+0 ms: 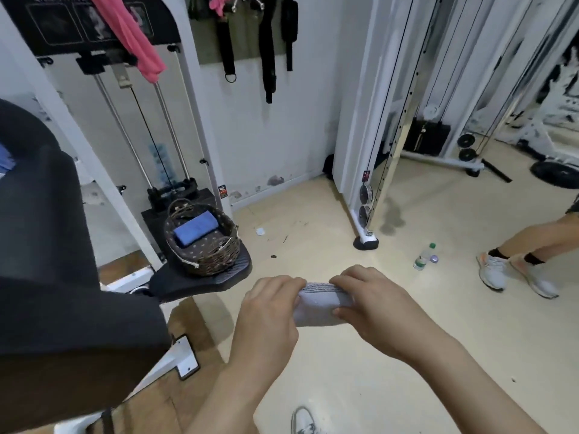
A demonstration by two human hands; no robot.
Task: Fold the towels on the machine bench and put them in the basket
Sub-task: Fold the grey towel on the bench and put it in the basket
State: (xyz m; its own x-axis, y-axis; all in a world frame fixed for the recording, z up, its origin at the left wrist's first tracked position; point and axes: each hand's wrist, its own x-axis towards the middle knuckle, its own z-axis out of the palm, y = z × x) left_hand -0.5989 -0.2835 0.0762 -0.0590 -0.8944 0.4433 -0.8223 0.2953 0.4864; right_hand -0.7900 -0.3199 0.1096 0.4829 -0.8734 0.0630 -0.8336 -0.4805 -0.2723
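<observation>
Folded towel [195,228] in basket [216,261] on platform [188,281], held towel [319,308] to its right, bottle [423,257] farther right

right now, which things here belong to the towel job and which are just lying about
Job: white towel held by left hand and right hand; basket with folded blue towel.
Lying about: water bottle on the floor; pink cloth and black straps hanging.

A pale lilac towel [319,306], folded into a thick small bundle, is up in the air. A blue folded towel [195,229] lies flat inside the wicker basket [216,261].
</observation>
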